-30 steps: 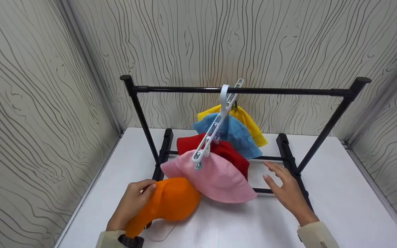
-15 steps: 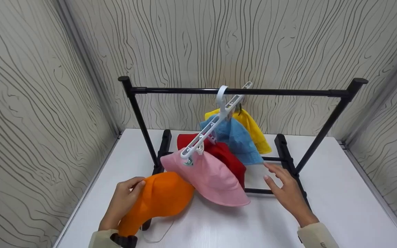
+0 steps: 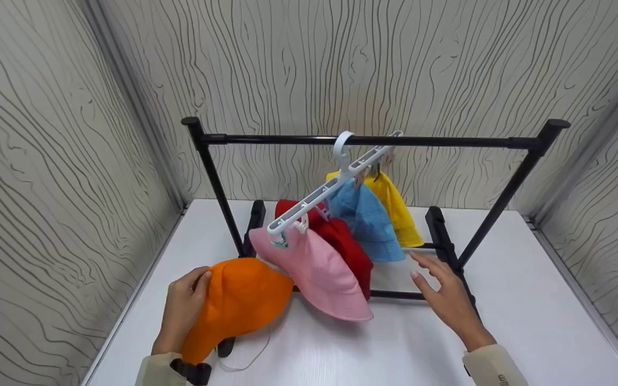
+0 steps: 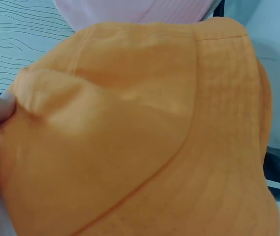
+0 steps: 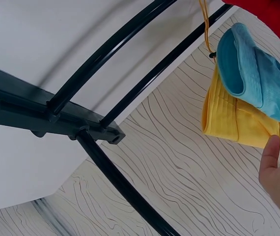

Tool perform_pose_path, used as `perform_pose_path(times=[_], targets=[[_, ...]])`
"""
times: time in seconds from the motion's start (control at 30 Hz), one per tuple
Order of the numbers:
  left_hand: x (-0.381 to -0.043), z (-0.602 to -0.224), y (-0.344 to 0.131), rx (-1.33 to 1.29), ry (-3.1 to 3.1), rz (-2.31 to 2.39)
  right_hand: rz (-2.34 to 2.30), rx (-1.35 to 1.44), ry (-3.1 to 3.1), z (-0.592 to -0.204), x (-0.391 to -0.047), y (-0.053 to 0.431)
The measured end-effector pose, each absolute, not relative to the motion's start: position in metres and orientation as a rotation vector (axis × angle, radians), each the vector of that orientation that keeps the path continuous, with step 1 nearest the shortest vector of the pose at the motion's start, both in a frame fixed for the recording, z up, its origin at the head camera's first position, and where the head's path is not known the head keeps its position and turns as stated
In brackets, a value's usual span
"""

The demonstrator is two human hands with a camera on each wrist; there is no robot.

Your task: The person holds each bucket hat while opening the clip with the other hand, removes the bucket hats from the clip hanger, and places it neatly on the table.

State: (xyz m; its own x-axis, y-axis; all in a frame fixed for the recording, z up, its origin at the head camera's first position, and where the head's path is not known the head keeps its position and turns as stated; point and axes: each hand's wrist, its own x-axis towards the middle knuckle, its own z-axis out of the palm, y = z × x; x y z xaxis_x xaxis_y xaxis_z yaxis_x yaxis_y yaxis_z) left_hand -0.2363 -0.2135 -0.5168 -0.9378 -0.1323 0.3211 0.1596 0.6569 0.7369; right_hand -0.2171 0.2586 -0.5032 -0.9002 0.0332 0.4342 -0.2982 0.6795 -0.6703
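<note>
Left hand (image 3: 181, 308) pinching orange hat (image 3: 242, 295), right hand (image 3: 451, 303) near blue hat (image 3: 369, 222)

Pale walls (image 3: 309, 64) with dark wood-grain lines bounded a white tabletop (image 3: 534, 305) on three sides, grey strips (image 3: 136, 102) lining the corners.

white hanger (image 3: 345, 172) swung farther round, pink hat (image 3: 322, 279) and orange hat (image 3: 244, 297) shifted left

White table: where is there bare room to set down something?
Bare: the table right of the rack, up to the right wall; also its front middle, between the pink hat and the right sleeve. Crowded: below the hanger, where four hats hang, and at the left hand with the orange hat.
</note>
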Motion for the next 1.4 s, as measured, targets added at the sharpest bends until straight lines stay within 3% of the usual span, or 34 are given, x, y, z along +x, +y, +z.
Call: perform_pose_path(times=[0.87, 1.4], targets=[[-0.24, -0.544, -0.243, 0.272, -2.314, -1.081, 1.055, 0.13, -2.55, -0.509, -0.213, 0.264], [-0.236, -0.571, -0.254, 0.507, -2.378, -1.123, 1.093, 0.222, -2.434, -0.517, -0.213, 0.264]])
